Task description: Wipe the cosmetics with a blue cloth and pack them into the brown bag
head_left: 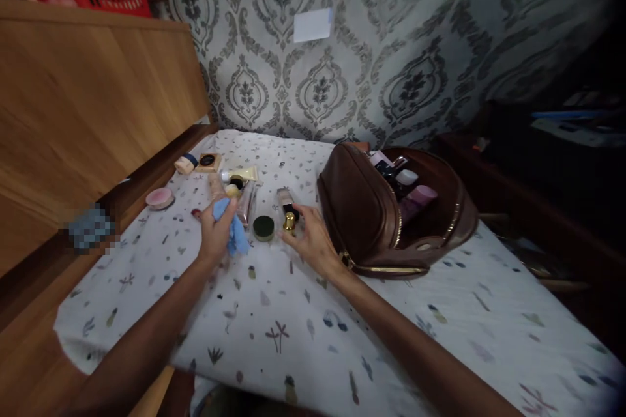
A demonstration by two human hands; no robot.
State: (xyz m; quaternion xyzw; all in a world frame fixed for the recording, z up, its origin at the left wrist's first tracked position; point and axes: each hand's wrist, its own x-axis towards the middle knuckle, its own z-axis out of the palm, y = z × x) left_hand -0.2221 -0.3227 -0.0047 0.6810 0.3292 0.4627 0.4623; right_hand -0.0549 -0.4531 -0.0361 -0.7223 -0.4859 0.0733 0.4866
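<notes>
My left hand (214, 232) is closed round a blue cloth (233, 228) over the patterned bed sheet (274, 313). My right hand (313, 241) reaches to a small bottle with a gold and black cap (289, 218), its fingers curled around it and touching it. A dark green round jar (263, 227) sits between my two hands. An open brown cosmetic bag (372, 208) lies just right of my right hand, with several bottles and tubes (411, 192) inside.
More cosmetics lie beyond my hands: a pink round compact (160, 197), a square compact (208, 161), a cream tube (239, 174), clear bottles (247, 203). A wooden headboard (88, 111) runs along the left. Patterned wall behind, dark furniture at right.
</notes>
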